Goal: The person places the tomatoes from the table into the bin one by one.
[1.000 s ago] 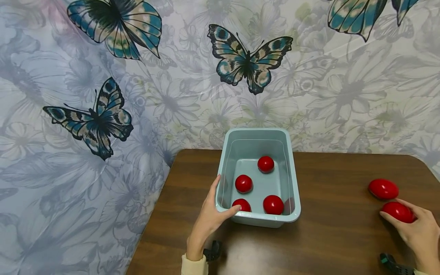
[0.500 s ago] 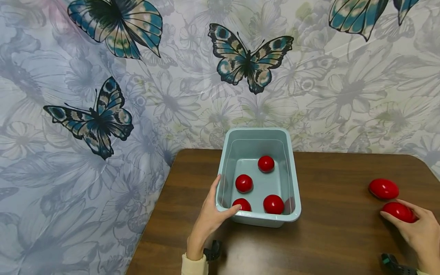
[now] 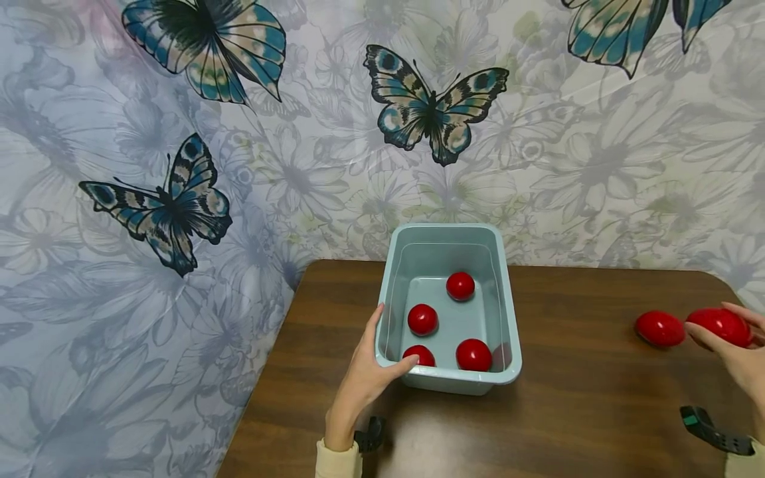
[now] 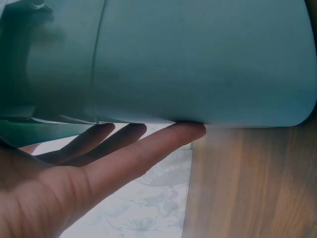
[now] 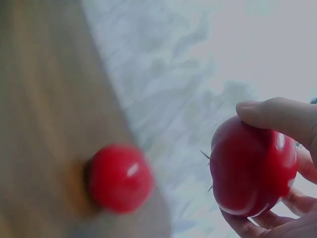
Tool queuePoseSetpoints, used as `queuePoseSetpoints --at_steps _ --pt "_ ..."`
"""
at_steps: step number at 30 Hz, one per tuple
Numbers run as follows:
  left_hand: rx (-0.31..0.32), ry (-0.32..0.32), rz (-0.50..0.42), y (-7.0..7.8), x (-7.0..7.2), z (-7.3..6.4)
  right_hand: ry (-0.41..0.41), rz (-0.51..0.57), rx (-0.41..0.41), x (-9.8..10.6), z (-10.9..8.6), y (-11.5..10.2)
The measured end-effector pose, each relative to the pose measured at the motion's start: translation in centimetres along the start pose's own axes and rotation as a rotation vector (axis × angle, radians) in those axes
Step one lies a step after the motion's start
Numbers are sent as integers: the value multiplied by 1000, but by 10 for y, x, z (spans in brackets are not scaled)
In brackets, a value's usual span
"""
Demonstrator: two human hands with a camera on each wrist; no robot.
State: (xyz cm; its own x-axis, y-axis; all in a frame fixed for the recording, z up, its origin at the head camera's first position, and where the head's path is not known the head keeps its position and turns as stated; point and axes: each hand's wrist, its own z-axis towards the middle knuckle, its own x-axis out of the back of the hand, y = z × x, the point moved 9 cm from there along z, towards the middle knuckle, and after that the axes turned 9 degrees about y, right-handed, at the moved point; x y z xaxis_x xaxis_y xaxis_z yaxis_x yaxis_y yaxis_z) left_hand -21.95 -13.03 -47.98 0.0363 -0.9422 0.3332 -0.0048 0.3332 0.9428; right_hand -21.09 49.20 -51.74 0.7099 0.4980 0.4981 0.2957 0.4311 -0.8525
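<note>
A light blue-green plastic bin (image 3: pixel 512 332) stands on the table with several glossy red tomatoes inside, one of them a tomato (image 3: pixel 461 286) near the far wall. My left hand (image 3: pixel 363 380) holds the bin's near left corner, thumb over the rim. In the left wrist view its fingers (image 4: pixel 143 153) lie along the outer wall. At the right, my right hand (image 3: pixel 738 348) grips a lobed, shiny tomato (image 5: pixel 252 168) between thumb and fingers, raised off the table. Another tomato (image 3: pixel 660 328) rests on the table just left of it.
The brown wooden table (image 3: pixel 574 398) ends at the back against a wall covering (image 3: pixel 299 166) with flowers and butterflies. A dark wrist strap (image 3: pixel 714 431) sits on the right wrist, another strap (image 3: pixel 370 435) on the left.
My right hand has lifted its tomato from the table and moved it up and to the right. The left hand and the bin stay in place.
</note>
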Motion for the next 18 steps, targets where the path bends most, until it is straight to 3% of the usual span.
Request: queuePoseSetpoints --at_steps 5,9,15,18 --pt "-8 -6 -23 -4 -2 -3 -68 27 24 2 -28 -81" --pt "-8 -6 -28 -4 -2 -4 -146 91 174 -16 -58 -139" --pt "-5 7 1 -1 0 -1 -252 359 430 -62 -108 -228" --pt "1 3 5 0 -1 -2 -319 411 534 -87 -136 -264"
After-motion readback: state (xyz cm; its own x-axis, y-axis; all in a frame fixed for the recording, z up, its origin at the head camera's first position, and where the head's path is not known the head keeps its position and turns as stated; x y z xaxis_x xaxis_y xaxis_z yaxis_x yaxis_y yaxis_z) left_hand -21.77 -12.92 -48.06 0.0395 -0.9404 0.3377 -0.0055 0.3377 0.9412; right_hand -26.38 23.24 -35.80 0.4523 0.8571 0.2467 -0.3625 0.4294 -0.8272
